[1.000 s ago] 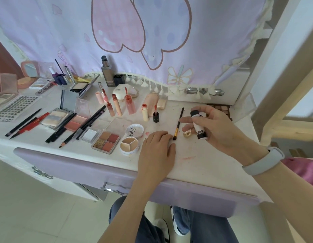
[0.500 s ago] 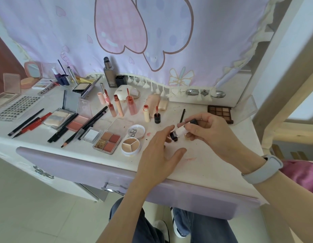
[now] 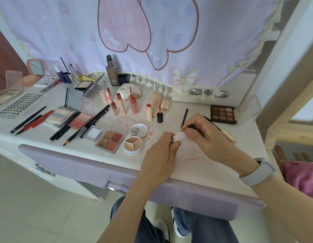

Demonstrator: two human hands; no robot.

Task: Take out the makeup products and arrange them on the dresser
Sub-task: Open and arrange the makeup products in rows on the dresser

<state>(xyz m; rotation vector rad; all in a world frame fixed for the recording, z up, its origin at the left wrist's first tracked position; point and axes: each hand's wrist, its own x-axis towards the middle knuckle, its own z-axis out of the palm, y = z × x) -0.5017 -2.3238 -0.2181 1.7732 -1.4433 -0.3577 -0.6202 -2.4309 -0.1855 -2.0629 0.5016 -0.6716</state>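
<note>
both hands on small white tube (image 3: 179,137) just above counter (image 3: 201,165), right of concealer pot (image 3: 133,144) | left hand (image 3: 159,155) grip closed on its base, right hand (image 3: 207,135) grip pinched on dark cap end | we judge it light, rigid, slick plastic; hold mid-barrel, set upright gently
</note>
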